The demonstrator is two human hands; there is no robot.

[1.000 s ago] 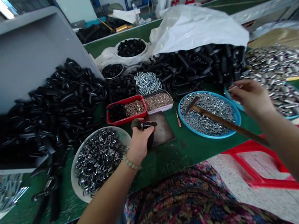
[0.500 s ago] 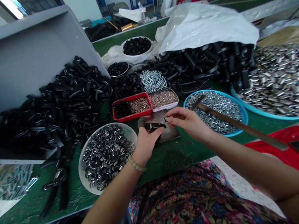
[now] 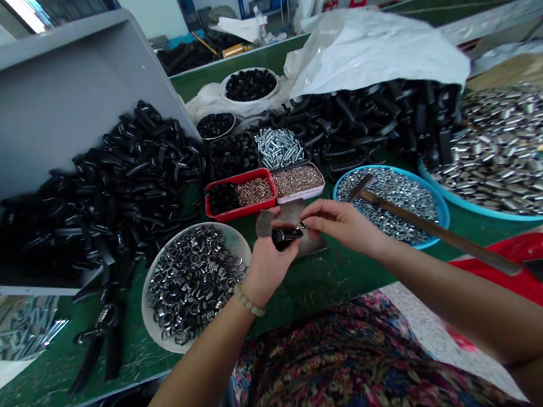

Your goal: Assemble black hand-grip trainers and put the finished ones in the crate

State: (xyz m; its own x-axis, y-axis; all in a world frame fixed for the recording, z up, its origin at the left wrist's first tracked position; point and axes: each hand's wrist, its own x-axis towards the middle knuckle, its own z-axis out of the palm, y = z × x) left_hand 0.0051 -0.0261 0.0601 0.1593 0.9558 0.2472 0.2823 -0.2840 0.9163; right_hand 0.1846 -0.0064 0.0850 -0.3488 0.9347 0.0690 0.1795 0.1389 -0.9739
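My left hand [image 3: 269, 266] grips a small black handle piece [image 3: 284, 238] above a dark, worn metal plate [image 3: 313, 243] on the green mat. My right hand [image 3: 339, 222] comes in from the right and pinches a tiny metal part [image 3: 301, 225] against the tip of the black piece. The pinched part is mostly hidden by my fingers. A white plate [image 3: 236, 242] heaped with shiny metal rings lies just left of my left hand. A wooden-handled hammer [image 3: 427, 229] lies below my right hand, its head in a blue tray of steel nuts [image 3: 391, 194].
A large heap of black parts [image 3: 131, 176] fills a grey bin at left, with black pliers [image 3: 102, 342] beside it. Behind the plate are a red tray [image 3: 239, 196] and small parts containers. More black parts lie under white plastic sheeting [image 3: 371, 51]. Steel sleeves fill a blue tray [image 3: 500, 178] at right.
My right hand has moved left from above the right-hand trays to the black piece, now pinching a tiny part at its tip. The view has shifted slightly, and my left hand still holds the piece.
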